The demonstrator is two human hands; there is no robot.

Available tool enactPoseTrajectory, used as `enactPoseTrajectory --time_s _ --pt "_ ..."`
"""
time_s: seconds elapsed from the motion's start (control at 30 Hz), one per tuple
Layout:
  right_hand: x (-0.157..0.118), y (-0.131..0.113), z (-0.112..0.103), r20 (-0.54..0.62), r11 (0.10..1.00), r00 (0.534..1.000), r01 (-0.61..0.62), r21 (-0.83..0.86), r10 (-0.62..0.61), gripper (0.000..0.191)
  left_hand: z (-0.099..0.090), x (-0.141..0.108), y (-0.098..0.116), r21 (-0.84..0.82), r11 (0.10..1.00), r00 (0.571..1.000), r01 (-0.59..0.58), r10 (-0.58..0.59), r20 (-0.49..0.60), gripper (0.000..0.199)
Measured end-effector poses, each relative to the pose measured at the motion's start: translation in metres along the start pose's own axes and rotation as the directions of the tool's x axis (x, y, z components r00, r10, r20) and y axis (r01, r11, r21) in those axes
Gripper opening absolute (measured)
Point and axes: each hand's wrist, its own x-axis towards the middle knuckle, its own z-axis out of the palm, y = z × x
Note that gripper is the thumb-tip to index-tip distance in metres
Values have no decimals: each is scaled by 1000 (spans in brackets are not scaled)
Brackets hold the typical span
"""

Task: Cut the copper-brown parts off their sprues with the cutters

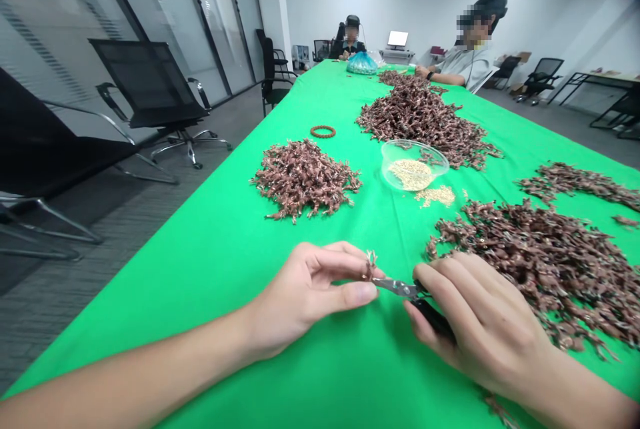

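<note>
Green cloth (200, 262) spreads before me; above it the left hand (300, 295) pinches a small brown piece (369, 267) between nearly closed thumb and fingers; the right hand (485, 322) curls its fingers round pliers (400, 287), tip at the piece.

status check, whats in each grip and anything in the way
Left grip pinching small brown piece. Right grip on black-handled pliers, tips at the piece. Nothing visible blocking the pliers; brown pile beside right grip.
</note>
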Motion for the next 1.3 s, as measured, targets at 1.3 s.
enactPoseTrajectory --time_s 1.3 --pt "5 -6 -5 187 823 920 -391 412 343 10 0 0 -6 -5 1000 985 23 -23 -171 19"
